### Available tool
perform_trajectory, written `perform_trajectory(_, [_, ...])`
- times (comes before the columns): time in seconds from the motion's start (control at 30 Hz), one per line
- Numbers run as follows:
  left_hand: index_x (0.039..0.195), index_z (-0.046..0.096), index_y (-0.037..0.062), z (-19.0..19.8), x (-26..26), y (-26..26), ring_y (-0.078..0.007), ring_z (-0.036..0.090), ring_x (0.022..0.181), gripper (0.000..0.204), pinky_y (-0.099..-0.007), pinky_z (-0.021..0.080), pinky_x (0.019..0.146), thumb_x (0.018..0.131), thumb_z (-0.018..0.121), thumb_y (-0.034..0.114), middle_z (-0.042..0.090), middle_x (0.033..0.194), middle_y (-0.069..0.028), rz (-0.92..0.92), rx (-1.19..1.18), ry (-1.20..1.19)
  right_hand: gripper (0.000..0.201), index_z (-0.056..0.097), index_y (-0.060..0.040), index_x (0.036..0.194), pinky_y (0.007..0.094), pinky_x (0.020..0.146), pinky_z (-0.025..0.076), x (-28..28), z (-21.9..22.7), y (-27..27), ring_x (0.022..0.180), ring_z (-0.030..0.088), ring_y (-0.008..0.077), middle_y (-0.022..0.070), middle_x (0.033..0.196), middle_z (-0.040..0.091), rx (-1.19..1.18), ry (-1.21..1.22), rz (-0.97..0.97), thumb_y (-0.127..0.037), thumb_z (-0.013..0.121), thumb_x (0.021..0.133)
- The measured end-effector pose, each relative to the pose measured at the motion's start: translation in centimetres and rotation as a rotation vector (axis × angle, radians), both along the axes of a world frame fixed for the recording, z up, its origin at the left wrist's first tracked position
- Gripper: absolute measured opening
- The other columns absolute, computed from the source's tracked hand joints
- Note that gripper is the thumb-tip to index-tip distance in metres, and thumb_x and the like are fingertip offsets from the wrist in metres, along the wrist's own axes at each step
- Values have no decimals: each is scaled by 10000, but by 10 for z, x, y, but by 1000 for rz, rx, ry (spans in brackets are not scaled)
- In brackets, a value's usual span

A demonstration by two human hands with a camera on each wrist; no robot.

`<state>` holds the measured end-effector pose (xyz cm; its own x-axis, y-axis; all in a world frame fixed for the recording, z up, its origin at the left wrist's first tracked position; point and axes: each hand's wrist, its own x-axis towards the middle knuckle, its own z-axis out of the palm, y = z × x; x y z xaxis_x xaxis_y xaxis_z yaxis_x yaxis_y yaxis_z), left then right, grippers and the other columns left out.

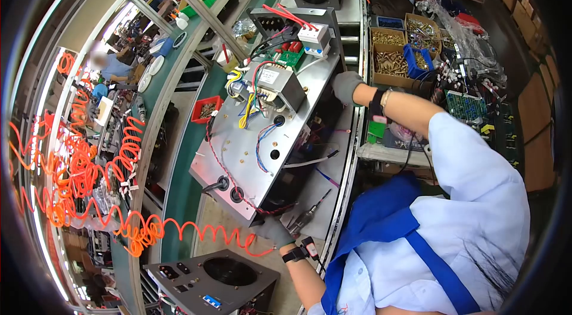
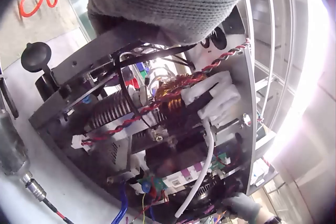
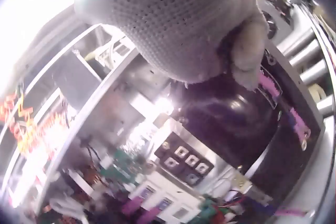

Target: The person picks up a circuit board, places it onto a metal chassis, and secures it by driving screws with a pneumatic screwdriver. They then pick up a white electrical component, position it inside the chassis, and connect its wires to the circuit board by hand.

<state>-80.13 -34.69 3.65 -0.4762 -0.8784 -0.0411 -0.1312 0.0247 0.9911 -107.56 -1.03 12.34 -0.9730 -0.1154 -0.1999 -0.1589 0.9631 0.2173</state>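
Tilted grey metal chassis [image 1: 250, 154], wired transformer on top, both hands gripping its edges

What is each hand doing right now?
Left hand: grips the metal chassis at its near corner.
Right hand: grips the chassis's far edge.

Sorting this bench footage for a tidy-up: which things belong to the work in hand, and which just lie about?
In hand: metal chassis with its transformer, gripped by left hand and right hand.

Lying about: red parts tray, screw boxes, orange coiled hose, fan unit.
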Motion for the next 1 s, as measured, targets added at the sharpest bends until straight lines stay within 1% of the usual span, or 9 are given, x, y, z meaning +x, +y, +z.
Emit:
perform_trajectory(0.07, [1007, 561, -86, -24, -1, -12, -209, 556, 809, 241, -347, 463, 731, 780, 572, -7, 618, 918, -144, 15, 13, -54, 164, 753, -150, 885, 420, 538, 523, -13, -9, 3, 816, 703, 262, 68, 895, 722, 296, 34, 115, -195, 663, 756])
perform_trajectory(0.13, [988, 569, -83, -27, -2, -13, -218, 556, 793, 222, -357, 461, 723, 786, 579, 8, 619, 903, -155, 22, 25, -106, 186, 754, -171, 888, 425, 532, 521, -25, -10, 9, 780, 702, 239, 32, 859, 722, 396, -26, 170, -223, 694, 720])
perform_trajectory(0.2, [949, 575, -78, -4, -1, 2, -225, 549, 760, 197, -371, 450, 699, 786, 593, 31, 615, 853, -155, -7, -126, -17, 173, 752, -194, 854, 414, 508, 510, -34, -20, 8, 735, 696, 221, 10, 824, 719, 498, -5, 178, -251, 707, 697])
perform_trajectory(0.3, [918, 575, -77, 8, -1, 8, -223, 545, 738, 186, -381, 443, 673, 784, 607, 47, 613, 818, -149, 12, -145, -65, 146, 734, -201, 847, 399, 501, 496, -35, -16, 0, 731, 686, 214, 19, 857, 715, 769, -234, 293, -261, 675, 728])
perform_trajectory(0.6, [970, 568, -78, 16, -1, 16, -218, 554, 722, 259, -379, 447, 635, 804, 655, 100, 621, 843, -166, -6, -54, 83, 183, 731, -194, 907, 407, 505, 498, -35, -26, 10, 773, 689, 218, 23, 912, 713, 513, 212, 367, -250, 673, 743])
perform_trajectory(0.67, [982, 566, -79, 19, -1, 17, -222, 560, 728, 269, -379, 448, 637, 805, 659, 102, 624, 849, -171, 5, -126, 14, 193, 730, -192, 922, 409, 506, 498, -36, -31, 16, 784, 690, 219, 24, 925, 713, 433, 306, 380, -248, 673, 747])
perform_trajectory(0.7, [993, 564, -79, 21, -1, 17, -226, 565, 734, 280, -379, 450, 640, 806, 663, 103, 626, 855, -175, 10, -204, -53, 233, 723, -187, 979, 414, 534, 514, -41, -39, 24, 849, 692, 236, 31, 980, 711, 368, 308, 456, -206, 684, 750])
perform_trajectory(0.73, [993, 564, -79, 19, -2, 17, -226, 565, 734, 280, -379, 450, 640, 806, 663, 103, 626, 855, -175, 5, -203, -55, 229, 730, -166, 978, 441, 581, 533, -14, -1, 4, 897, 690, 272, 42, 1005, 711, 458, -32, 328, -164, 681, 754])
perform_trajectory(1.0, [960, 564, -69, 2, 1, 8, -233, 562, 733, 252, -373, 449, 660, 812, 666, 109, 622, 834, -152, 2, -244, -61, 218, 736, -111, 980, 462, 573, 537, 11, -24, 20, 870, 693, 332, 80, 932, 717, 250, -122, 198, -126, 663, 775])
